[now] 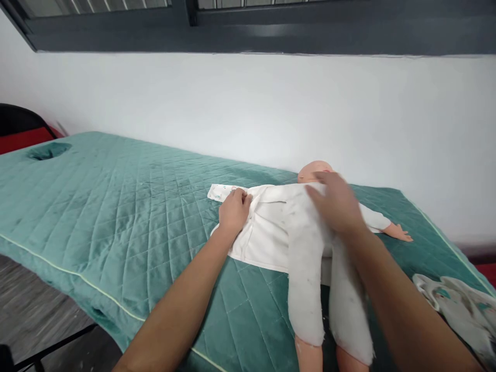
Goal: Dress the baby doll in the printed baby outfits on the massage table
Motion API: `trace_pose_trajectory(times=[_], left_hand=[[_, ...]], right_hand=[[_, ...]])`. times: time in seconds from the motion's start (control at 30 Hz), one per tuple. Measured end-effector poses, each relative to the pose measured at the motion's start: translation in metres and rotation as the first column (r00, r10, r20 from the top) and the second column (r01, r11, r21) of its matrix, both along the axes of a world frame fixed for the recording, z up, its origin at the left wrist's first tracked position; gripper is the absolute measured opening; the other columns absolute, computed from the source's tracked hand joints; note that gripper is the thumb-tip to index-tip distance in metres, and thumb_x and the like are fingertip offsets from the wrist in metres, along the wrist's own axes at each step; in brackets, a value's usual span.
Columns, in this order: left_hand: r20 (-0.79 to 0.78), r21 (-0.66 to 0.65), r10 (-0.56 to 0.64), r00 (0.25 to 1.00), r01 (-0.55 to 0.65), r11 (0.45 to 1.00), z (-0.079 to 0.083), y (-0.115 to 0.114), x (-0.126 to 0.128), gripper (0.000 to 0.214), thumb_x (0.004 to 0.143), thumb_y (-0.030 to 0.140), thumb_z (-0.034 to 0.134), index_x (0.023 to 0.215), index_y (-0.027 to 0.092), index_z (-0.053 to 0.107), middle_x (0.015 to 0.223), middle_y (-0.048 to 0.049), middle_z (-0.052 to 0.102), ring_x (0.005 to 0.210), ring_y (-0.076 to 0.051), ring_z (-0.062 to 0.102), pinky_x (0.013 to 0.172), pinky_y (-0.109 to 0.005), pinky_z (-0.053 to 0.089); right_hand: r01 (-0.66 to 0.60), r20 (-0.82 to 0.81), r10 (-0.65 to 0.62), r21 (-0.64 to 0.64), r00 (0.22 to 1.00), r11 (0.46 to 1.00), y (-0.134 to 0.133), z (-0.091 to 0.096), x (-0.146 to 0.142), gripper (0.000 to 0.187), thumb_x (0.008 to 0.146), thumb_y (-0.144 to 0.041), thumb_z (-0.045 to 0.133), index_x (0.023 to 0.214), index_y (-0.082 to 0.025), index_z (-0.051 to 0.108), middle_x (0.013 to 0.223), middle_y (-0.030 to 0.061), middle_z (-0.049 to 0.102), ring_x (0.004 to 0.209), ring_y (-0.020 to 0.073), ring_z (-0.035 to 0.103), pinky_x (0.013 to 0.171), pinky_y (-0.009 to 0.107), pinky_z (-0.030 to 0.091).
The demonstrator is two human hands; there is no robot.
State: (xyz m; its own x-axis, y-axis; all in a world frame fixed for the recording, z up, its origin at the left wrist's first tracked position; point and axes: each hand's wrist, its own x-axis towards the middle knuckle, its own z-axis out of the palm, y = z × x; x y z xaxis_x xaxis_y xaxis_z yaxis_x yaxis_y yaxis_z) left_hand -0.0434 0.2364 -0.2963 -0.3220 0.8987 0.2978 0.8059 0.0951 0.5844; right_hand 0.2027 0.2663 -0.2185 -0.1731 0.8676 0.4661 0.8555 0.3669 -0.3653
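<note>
A baby doll point(306, 227) with a white cloth body lies on its back, its head by the wall and its legs toward me. A white baby top point(267, 240) is spread beside and under its torso, with a printed cuff point(220, 192) sticking out on the left. My left hand point(234, 211) is closed, pinching the edge of this top near the cuff. Over the doll's chest and partly across its face, my right hand point(337, 201) is blurred by motion, thumb apart from the fingers; nothing shows in its grasp. The doll's arm point(397, 232) reaches out to the right.
The doll rests on a green quilted bed cover point(127, 206) with a face hole point(49, 150) at the far left. Printed cloth point(461, 305) lies bunched at the right edge. Behind are a white wall point(232, 108) and a dark window frame point(271, 33); a red-and-black chair point(25, 129) stands left.
</note>
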Motion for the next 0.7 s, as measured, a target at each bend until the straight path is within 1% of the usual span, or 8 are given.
trace_pose_trajectory(times=[0.07, 0.1, 0.17, 0.23, 0.3, 0.37, 0.5, 0.7], left_hand=[[-0.077, -0.051, 0.018, 0.997, -0.021, 0.998, 0.002, -0.002, 0.003, 0.022, 0.099, 0.043, 0.050, 0.101, 0.022, 0.056, 0.108, -0.0044, 0.069, 0.096, -0.022, 0.064, 0.065, -0.029, 0.033], [-0.102, -0.072, 0.022, 0.995, -0.029, 0.997, 0.003, -0.003, 0.005, 0.025, 0.099, 0.046, 0.050, 0.103, 0.022, 0.056, 0.109, -0.0046, 0.069, 0.095, -0.022, 0.065, 0.064, -0.030, 0.032], [-0.123, -0.111, 0.011, 0.992, -0.025, 0.993, 0.006, -0.005, 0.008, 0.029, 0.098, 0.050, 0.050, 0.102, 0.022, 0.055, 0.108, -0.0039, 0.069, 0.092, -0.022, 0.066, 0.063, -0.030, 0.031], [-0.123, -0.145, -0.017, 0.992, -0.001, 0.989, 0.008, -0.006, 0.010, 0.030, 0.098, 0.052, 0.050, 0.098, 0.023, 0.056, 0.104, -0.0028, 0.070, 0.089, -0.022, 0.066, 0.063, -0.030, 0.031], [-0.123, -0.175, -0.044, 0.991, 0.022, 0.984, 0.009, -0.007, 0.011, 0.031, 0.097, 0.053, 0.050, 0.093, 0.022, 0.056, 0.099, -0.0027, 0.071, 0.087, -0.022, 0.066, 0.063, -0.030, 0.031], [-0.127, -0.203, -0.068, 0.990, 0.041, 0.978, 0.010, -0.008, 0.011, 0.031, 0.097, 0.052, 0.052, 0.091, 0.022, 0.057, 0.096, -0.0035, 0.071, 0.086, -0.023, 0.066, 0.063, -0.031, 0.031], [-0.151, -0.194, -0.122, 0.981, 0.091, 0.977, 0.009, -0.009, 0.012, 0.026, 0.098, 0.046, 0.051, 0.093, 0.022, 0.059, 0.093, -0.0044, 0.071, 0.086, -0.023, 0.066, 0.064, -0.031, 0.032], [-0.147, -0.024, -0.170, 0.974, 0.168, 0.985, 0.002, -0.009, 0.013, 0.023, 0.102, 0.038, 0.045, 0.102, 0.021, 0.061, 0.104, -0.0060, 0.071, 0.099, -0.023, 0.065, 0.075, -0.029, 0.041]], right_hand=[[0.249, -0.218, -0.236, 0.032, 0.947, 0.968, -0.011, -0.008, 0.036, 0.051, 0.091, -0.041, 0.053, 0.134, -0.014, 0.056, 0.126, 0.0170, 0.062, 0.106, 0.0270, 0.062, 0.093, 0.040, 0.048], [0.348, -0.271, -0.336, -0.003, 0.902, 0.937, -0.016, -0.014, 0.051, 0.052, 0.089, -0.040, 0.054, 0.132, -0.011, 0.057, 0.120, 0.0181, 0.064, 0.099, 0.0262, 0.063, 0.089, 0.040, 0.049], [0.427, -0.302, -0.450, -0.143, 0.840, 0.893, -0.024, -0.025, 0.071, 0.055, 0.087, -0.043, 0.053, 0.131, -0.010, 0.057, 0.103, 0.0151, 0.068, 0.088, 0.0265, 0.063, 0.084, 0.041, 0.049], [0.429, -0.254, -0.489, -0.257, 0.835, 0.866, -0.028, -0.033, 0.080, 0.058, 0.089, -0.049, 0.049, 0.133, -0.012, 0.055, 0.095, 0.0130, 0.069, 0.089, 0.0292, 0.064, 0.085, 0.043, 0.049], [0.437, -0.195, -0.505, -0.306, 0.841, 0.846, -0.029, -0.036, 0.081, 0.060, 0.091, -0.052, 0.045, 0.136, -0.012, 0.053, 0.096, 0.0147, 0.070, 0.097, 0.0329, 0.064, 0.089, 0.047, 0.047], [0.428, -0.199, -0.507, -0.336, 0.838, 0.839, -0.029, -0.035, 0.079, 0.061, 0.092, -0.053, 0.044, 0.137, -0.013, 0.054, 0.103, 0.0169, 0.071, 0.103, 0.0340, 0.065, 0.092, 0.048, 0.046], [0.301, -0.386, -0.456, -0.398, 0.802, 0.866, -0.028, -0.034, 0.074, 0.059, 0.091, -0.052, 0.049, 0.140, -0.019, 0.056, 0.117, 0.0148, 0.070, 0.108, 0.0297, 0.066, 0.098, 0.046, 0.048], [0.172, -0.590, -0.436, -0.450, 0.680, 0.876, -0.033, -0.034, 0.067, 0.065, 0.086, -0.048, 0.061, 0.146, -0.024, 0.052, 0.129, 0.0110, 0.067, 0.117, 0.0281, 0.065, 0.106, 0.044, 0.048]])
